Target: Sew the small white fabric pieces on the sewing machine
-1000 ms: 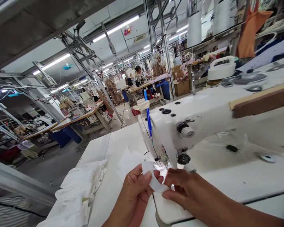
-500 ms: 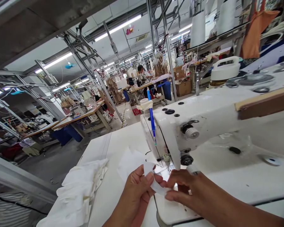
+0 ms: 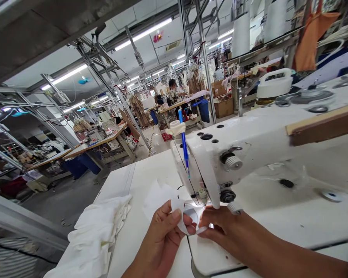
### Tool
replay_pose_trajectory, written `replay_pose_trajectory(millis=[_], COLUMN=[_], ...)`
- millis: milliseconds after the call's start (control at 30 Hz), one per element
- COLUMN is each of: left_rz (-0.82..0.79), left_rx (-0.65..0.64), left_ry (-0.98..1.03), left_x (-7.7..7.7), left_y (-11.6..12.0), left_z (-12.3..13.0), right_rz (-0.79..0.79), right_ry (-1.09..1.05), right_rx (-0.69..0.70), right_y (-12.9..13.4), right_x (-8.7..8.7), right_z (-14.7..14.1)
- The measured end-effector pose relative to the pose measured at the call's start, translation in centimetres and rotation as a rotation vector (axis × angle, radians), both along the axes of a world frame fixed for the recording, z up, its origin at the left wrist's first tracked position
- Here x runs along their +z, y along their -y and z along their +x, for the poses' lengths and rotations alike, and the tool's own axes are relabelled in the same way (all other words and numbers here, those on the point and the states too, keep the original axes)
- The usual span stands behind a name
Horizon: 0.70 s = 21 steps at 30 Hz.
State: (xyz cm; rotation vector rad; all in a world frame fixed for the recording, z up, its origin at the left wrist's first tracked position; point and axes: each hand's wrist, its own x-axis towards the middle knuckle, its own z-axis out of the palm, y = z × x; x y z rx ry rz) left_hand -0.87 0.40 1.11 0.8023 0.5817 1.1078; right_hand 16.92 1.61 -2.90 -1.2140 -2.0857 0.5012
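The white strip of cloth [image 3: 178, 216] lies between the two hands, in front of the person, and is held at both its ends that I can see. The left hand [image 3: 168, 227] is closed on it: the thumb presses from the near side and the fingers are behind. The right hand [image 3: 222, 224] pinches the other end between the thumb and the bent first finger; its remaining fingers are mostly hidden, so I cannot tell how they are placed.

The long axis of the strip is not straight. From the left thumb it goes down, then bends toward the right fingertips, so it makes a shallow curve, with its hollow side turned up and toward the needle area [image 3: 202, 201] of the sewing machine [image 3: 249, 133]. This needle area is just beyond the hands, and the right hand appears to be the nearer one to it. If the right fingers touch the metal there, I cannot tell. The strip seems to be on the near side of the needle, not under it.

Beyond the left hand, a flat white cloth [image 3: 159, 197] lies on the table [image 3: 150, 170]. To the left of the left hand, well apart, there is a pile of white cloth [image 3: 94, 227]. A blue pen [image 3: 184, 148] stands tilted at the machine's head, farther than both hands.
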Motion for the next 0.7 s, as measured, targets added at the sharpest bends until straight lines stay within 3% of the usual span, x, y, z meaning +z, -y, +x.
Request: replay_pose_trajectory(millis=[133, 367, 500, 700], left_rz=[0.010, 0.108, 0.060, 0.077], left_rx=[-0.007, 0.062, 0.087, -0.051], left_ry=[-0.050, -0.333, -0.273, -0.085], left_x=[0.1, 0.1, 0.1, 0.1], left_y=[-0.1, -0.2, 0.1, 0.6], left_z=[0.1, 0.8, 0.8, 0.6], right_rz=[-0.016, -0.070, -0.095, -0.125], right_ry=[-0.001, -0.035, -0.079, -0.151], right_rx=[-0.019, -0.015, 0.019, 0.203], right_y=[-0.1, -0.2, -0.1, 0.2], right_x=[0.3, 0.5, 0.7, 2.1], right_z=[0.3, 0.7, 0.8, 0.7])
